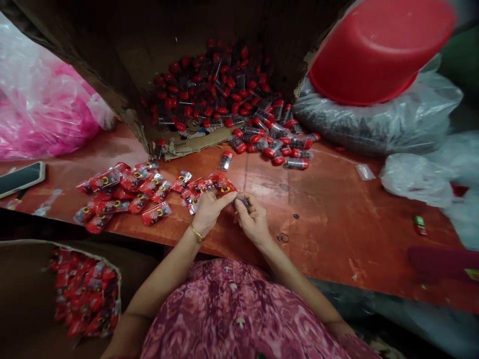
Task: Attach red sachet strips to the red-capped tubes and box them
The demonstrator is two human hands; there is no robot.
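Above the table's front edge my left hand (pixel 207 212) pinches a small red printed packet (pixel 223 184) between thumb and fingers. Close beside it, my right hand (pixel 253 219) is closed round a small dark container (pixel 243 201), mostly hidden by the fingers; it looks like the red-capped vials nearby. The two hands almost touch at the packet's right end. Just left of them lie more red packets (pixel 156 213), several with a dark vial showing through clear film. A single red-capped vial (pixel 226 160) rests on the table beyond my hands.
A cardboard box (pixel 183 147) on its side spills many red-capped vials (pixel 258 132) onto the red table (pixel 337 224). A red tub (pixel 374 55) sits on a clear bag (pixel 377 124). Left are a phone (pixel 20 178), pink bagged goods (pixel 48 104) and a lower container of packets (pixel 88 294).
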